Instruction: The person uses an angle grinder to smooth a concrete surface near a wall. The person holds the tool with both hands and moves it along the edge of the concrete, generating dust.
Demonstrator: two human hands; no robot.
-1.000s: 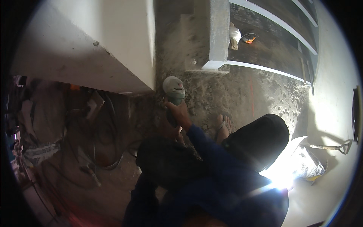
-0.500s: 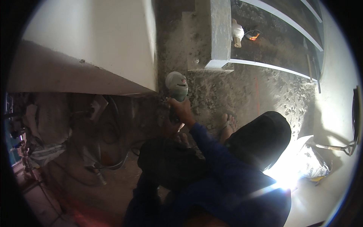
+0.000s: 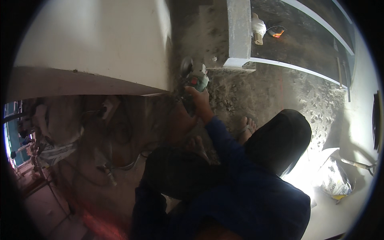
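Observation:
An angle grinder (image 3: 199,79) with a pale head and green body is tilted over the dusty floor, beside the corner of a white wall block. Its round disc (image 3: 186,67) stands at the upper left of the tool. My right hand (image 3: 200,100) is closed round the body just behind the head. Lower down and in shadow, my left hand (image 3: 182,119) is closed at the rear of the grinder; its fingers show only dimly. Both arms are in dark blue sleeves, and my bent knees partly hide the left forearm.
Rubble lies by my sandalled foot (image 3: 247,126). The white wall block (image 3: 100,44) overhangs at left. White-edged steps (image 3: 296,64) rise at upper right, with a wrapped bundle (image 3: 259,30) on one. Cables and a sack (image 3: 58,152) lie at left; another sack (image 3: 336,180) stands right.
The grinder has turned and lifted slightly up and right, so its disc now shows nearly edge-on at its left. Both hands have moved with it, and the view has shifted a little.

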